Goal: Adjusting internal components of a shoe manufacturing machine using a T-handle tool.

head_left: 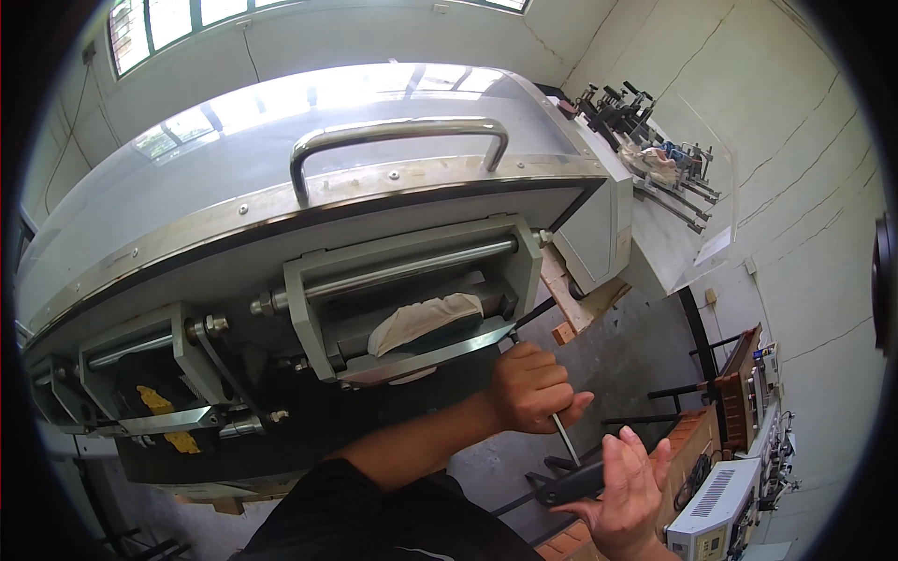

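My left hand (533,388) is closed in a fist around the thin metal shaft of a T-handle wrench (565,438). The shaft's upper end reaches the right corner of a grey metal clamp frame (309,327) on the machine, though its exact seat is too small to make out. At the lower end, the black crosswise handle lies against my right hand (625,496), whose fingers are stretched out, with the thumb under the handle. Inside the frame, beneath a steel rod, sits a pale cloth-like pad (426,323) over a dark piece.
A clear curved cover (309,112) with a chrome handle (398,136) tops the machine. To the left, another clamp frame (140,365) holds yellow scraps. Clamps and rods (645,150) lie on a side table. A white control box (716,510) stands at lower right beside wooden shelving (739,383).
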The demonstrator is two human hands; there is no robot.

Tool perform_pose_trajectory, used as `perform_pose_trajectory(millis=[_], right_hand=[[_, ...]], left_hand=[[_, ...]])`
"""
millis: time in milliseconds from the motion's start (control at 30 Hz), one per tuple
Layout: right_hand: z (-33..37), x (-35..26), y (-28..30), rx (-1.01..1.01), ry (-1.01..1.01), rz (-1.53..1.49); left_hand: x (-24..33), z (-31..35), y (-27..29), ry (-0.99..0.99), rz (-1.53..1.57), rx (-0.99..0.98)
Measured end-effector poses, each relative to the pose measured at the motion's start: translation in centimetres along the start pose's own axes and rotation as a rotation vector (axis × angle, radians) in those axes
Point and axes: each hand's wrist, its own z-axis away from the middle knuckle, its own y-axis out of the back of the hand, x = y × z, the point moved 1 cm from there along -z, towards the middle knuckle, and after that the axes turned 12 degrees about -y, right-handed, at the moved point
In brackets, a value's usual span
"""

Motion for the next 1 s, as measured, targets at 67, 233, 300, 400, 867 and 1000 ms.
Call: perform_pose_trajectory(millis=[67, 233, 300, 400, 867, 1000], right_hand=[[0.0, 1.1, -2.2, 0.022, 0.037, 0.008], [-0.2, -0.3, -4.9, -0.117, -0.501, -1.183], [-0.2, -1.9, -4.8, -0.345, -0.781, -1.830], [-0.3, -1.4, -3.8, -0.454, -0.685, -1.956], [-5.4, -2.0, 0.4, -0.150, 0.395, 0.309], [-6.2, -0.7, -0.2, -0.139, 0.420, -0.095]], left_hand=[[0.1, -0.1, 0.3, 0.012, -0.007, -0.017], [-0.4, -0.4, -0.4, 0.006, 0.005, -0.031], [-0.5, -0.4, -0.2, -0.021, 0.050, -0.070], [-0.6, -0.5, 0.1, -0.023, 0.060, -0.096], [-0.6, -0.1, 0.7, 0.004, 0.068, -0.233], [-0.7, -0.1, 0.9, -0.013, 0.073, -0.234]])
